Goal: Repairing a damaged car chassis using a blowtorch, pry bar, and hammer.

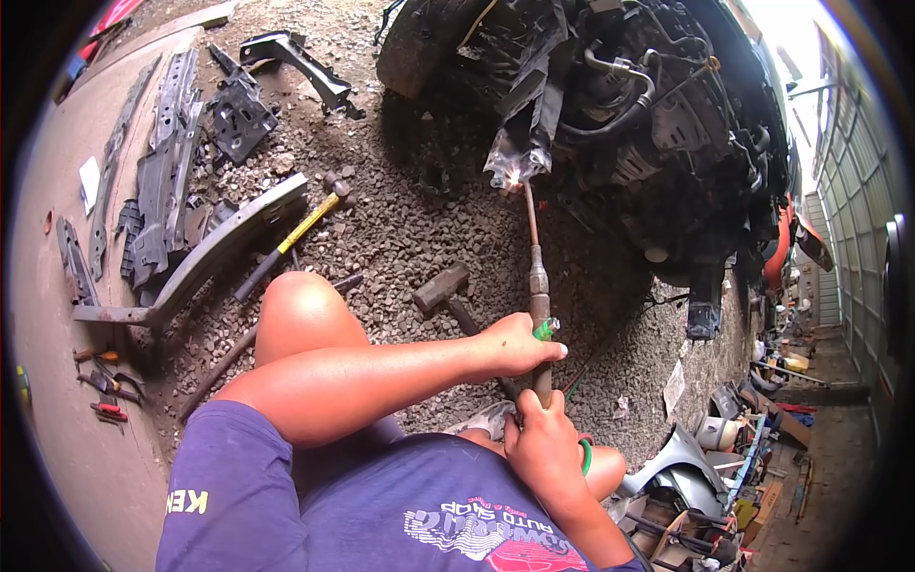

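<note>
I hold a gas torch [538, 296] with a long copper tube. Its flame tip touches a bent shiny metal piece [515, 160] hanging from the underside of a stripped vehicle front [658, 124]. My left hand [519, 345] wraps the torch body beside its green valve knob. My right hand [545, 439] grips the lower handle, where a green hose [585, 456] loops out. My bare knee [300, 310] is raised at the left. I wear a blue printed shirt.
A sledgehammer [443, 289] lies on the gravel by my left hand. A yellow-handled hammer [305, 224], a long grey metal beam [205, 257] and black car panels [167, 162] lie at left. Pliers [107, 386] rest on the concrete. Car parts and boxes [724, 477] crowd the lower right.
</note>
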`<state>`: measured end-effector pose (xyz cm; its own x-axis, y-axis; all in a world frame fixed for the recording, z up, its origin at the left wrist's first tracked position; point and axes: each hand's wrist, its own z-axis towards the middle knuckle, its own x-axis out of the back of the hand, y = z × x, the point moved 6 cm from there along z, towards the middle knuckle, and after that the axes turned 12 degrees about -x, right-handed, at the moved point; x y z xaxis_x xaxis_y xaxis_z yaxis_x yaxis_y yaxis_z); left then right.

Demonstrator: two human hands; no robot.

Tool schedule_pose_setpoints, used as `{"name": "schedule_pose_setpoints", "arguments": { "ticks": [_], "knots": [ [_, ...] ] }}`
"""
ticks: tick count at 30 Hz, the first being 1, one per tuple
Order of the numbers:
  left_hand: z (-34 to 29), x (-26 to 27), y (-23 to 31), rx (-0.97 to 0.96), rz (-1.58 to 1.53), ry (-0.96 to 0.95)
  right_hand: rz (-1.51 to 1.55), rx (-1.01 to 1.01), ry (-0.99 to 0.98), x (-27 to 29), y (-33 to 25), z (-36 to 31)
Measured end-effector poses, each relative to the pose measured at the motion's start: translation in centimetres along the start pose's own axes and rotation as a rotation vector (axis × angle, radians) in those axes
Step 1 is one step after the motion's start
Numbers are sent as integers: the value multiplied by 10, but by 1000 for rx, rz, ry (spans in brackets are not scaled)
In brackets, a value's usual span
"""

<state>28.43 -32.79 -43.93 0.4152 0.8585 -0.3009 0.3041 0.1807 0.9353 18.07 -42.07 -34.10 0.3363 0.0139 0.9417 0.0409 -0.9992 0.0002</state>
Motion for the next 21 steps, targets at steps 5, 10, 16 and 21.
{"name": "schedule_pose_setpoints", "arguments": {
  "ticks": [5,10,16,21],
  "knots": [
    [-2,0,1,7,-14,-3,0,6,-7,0,-2,-1],
    [-1,-1,-1,-1,-21,-1,29,-59,-24,3,-5,-1],
    [3,3,-5,-20,-21,57,28,-68,-29,4,-6,1],
    [9,7,-12,11,13,104,15,-49,-11,4,-9,6]
  ]
}}
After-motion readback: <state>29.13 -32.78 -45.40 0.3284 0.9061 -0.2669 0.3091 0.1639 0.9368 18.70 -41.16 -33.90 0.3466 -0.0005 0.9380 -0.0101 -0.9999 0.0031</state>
